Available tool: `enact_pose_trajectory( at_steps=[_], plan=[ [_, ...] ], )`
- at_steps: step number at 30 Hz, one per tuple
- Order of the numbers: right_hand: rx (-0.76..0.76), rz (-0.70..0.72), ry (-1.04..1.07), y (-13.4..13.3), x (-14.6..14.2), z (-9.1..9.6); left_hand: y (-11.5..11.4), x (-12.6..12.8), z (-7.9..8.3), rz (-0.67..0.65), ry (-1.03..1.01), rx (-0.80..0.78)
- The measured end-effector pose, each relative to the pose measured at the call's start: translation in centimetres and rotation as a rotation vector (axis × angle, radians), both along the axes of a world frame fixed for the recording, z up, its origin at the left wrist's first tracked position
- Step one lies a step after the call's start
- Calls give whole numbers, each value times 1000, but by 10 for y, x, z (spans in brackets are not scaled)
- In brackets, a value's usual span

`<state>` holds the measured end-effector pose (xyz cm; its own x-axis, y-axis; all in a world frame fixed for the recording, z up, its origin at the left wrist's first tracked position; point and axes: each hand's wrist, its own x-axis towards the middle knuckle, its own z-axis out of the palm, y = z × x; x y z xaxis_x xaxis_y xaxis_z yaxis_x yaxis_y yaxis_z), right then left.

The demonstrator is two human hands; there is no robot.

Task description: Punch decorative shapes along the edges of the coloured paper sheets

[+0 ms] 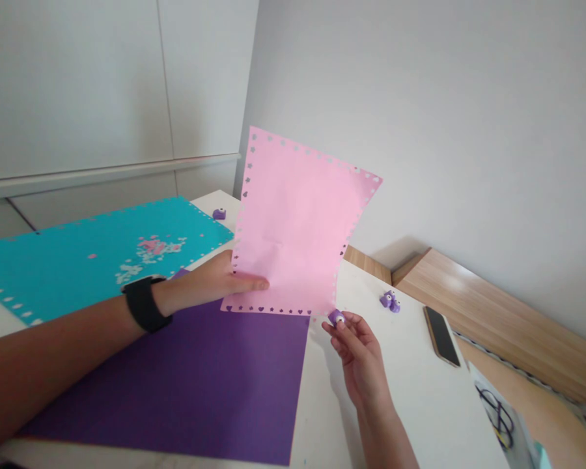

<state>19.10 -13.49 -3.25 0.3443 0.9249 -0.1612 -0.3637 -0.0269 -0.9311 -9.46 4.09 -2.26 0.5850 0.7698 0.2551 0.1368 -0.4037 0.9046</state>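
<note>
Left hand (219, 280) — pink paper (293, 221); right fingers (346, 326) — purple punch (336, 317).

The feed I'm getting is bright and evenly lit, soft light with no clear source in view. A pale glare lies along the wooden board (488, 319), and a faint shadow falls on the wall (469, 130) above it. The right hand (361, 365) casts a soft shadow on the table (420, 417). Wide-angle distortion bends the edges, and fine detail looks slightly soft.

Phone (441, 336) right of punches (389, 301), paper (176, 384) on table (410, 404)
</note>
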Motion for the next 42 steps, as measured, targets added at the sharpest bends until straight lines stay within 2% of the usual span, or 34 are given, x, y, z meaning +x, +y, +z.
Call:
enact_pose_trajectory(
  at_steps=[3, 6, 17, 24, 35, 42],
  plan=[
    [22, -2, -145, -1, 3, -1, 2, -1, -3, -27, 16, -20],
    [51, 21, -195, -1, 5, 0, 2, -1, -4, -30, 20, -27],
    [51, 123, -149, -5, 4, 0, 1, -2, 0, -24, -16, 22],
    [5, 159, -193, -5, 6, -1, 2, -3, 1, -46, 6, 11],
    [-4, 213, -10, -3, 7, 6, -2, -2, 2, -39, 68, -42],
    [-20, 218, 41, -3, 6, 8, -1, -3, 5, -95, 56, -45]
  ],
)
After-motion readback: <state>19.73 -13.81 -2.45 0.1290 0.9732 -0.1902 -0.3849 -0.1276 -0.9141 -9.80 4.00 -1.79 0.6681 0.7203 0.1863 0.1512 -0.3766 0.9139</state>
